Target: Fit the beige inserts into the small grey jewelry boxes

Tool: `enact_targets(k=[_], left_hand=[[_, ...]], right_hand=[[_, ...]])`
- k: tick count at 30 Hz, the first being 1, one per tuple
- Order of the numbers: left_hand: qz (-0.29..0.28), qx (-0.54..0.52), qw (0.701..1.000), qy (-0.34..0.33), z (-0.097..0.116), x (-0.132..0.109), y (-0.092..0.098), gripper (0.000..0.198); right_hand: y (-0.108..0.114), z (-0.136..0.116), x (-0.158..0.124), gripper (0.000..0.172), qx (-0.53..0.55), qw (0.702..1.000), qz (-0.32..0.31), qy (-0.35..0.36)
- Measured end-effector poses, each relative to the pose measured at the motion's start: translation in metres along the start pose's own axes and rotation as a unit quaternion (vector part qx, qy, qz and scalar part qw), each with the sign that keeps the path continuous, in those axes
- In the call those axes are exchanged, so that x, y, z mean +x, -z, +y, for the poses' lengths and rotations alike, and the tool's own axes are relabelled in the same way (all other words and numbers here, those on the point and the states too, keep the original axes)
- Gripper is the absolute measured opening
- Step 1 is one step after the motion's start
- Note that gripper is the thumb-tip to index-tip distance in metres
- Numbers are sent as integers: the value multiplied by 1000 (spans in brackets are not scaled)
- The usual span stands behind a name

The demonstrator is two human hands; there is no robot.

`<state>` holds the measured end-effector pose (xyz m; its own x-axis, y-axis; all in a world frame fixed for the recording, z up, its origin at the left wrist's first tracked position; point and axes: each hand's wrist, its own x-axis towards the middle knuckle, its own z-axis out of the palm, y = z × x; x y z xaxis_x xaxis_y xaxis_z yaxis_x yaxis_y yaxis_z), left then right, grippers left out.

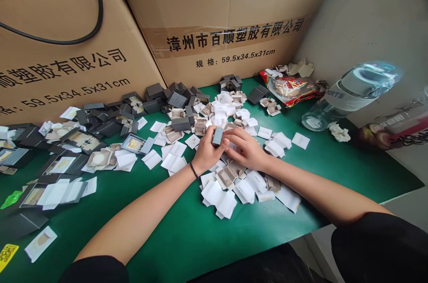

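Note:
A small dark grey box (217, 137) stands in my left hand (207, 151), with the fingers and thumb closed around it. My right hand (245, 148) comes in from the right with bent fingers, the fingertips pressed against the box's right side. Part of the box is hidden behind the fingers. Below and around both hands lie folded white papers (219, 198) and opened grey-brown cardboard inserts (230, 175). Past them, more dark grey boxes (179, 99) are heaped up, and some at the left are open with gold-coloured contents showing.
Large cardboard cartons (227, 6) stand along the back of the green table (180, 238). On the right are a clear bottle (347, 91), a red snack bag (290, 89) and a crumpled tissue (339, 132). A black cable (96, 20) hangs at upper left.

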<state>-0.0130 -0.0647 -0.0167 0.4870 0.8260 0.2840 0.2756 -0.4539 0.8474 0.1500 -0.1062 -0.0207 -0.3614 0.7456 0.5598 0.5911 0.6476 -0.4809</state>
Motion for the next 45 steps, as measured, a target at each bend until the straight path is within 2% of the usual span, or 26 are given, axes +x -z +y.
enact_targets(k=[4,9,20,26,31,40,45], left_hand=[[11,-3,999,-45,-1,-1,0,52],[67,58,985,-150,0,-1,-3,55],[41,90,968,-230,-1,-3,-1,52],[33,65,976,-205,-2,-1,-4,39],[13,53,986,-157,-1,-1,-5,33],[8,50,992,-119,2,-1,-4,30],[-14,44,995,-87,3,0,-3,28]], right_hand=[[2,-3,2,19,54,996,47,-54],[5,-3,4,18,76,988,40,-127],[6,0,4,23,69,988,-29,-138],[10,-2,8,22,110,974,-21,-195],[12,-4,10,22,162,955,-1,-247],[11,-2,10,21,192,941,31,-278],[9,1,9,23,183,942,30,-280]])
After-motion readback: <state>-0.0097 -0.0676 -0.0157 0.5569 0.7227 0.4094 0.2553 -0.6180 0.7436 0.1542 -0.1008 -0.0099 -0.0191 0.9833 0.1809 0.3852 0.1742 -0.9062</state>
